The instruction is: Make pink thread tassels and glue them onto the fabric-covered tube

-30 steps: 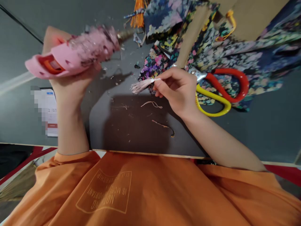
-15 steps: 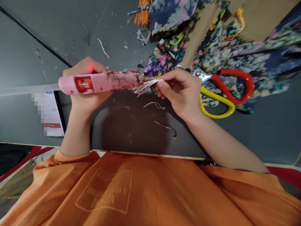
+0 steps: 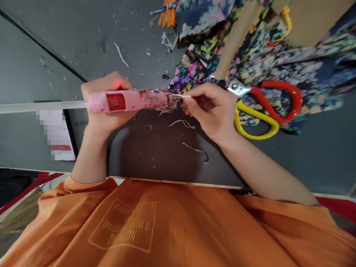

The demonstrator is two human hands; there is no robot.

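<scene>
My left hand (image 3: 108, 120) is wrapped round a pink hot glue gun (image 3: 133, 99), whose crusted nozzle end points right. A long translucent glue stick (image 3: 44, 106) runs out of its back to the left, and a red light glows by my knuckles. With thumb and forefinger pinched, my right hand (image 3: 213, 109) holds the tied end of a pale thread tassel (image 3: 169, 107) against the nozzle tip. The tassel's strands hang leftward, partly behind the gun. Beside that hand lie scissors (image 3: 257, 118) with one red and one yellow handle.
Floral fabric (image 3: 300, 81) spreads under the scissors, with a tan strip (image 3: 236, 40) across it. An orange tassel (image 3: 167, 15) lies at the back. A phone (image 3: 62, 137) rests at left. Thread scraps (image 3: 183, 123) dot the dark tabletop (image 3: 155, 159).
My left hand and the glue gun have shifted to the right, nozzle now at the tassel's tied end. The glue stick behind the gun has come into view. My right hand has hardly moved.
</scene>
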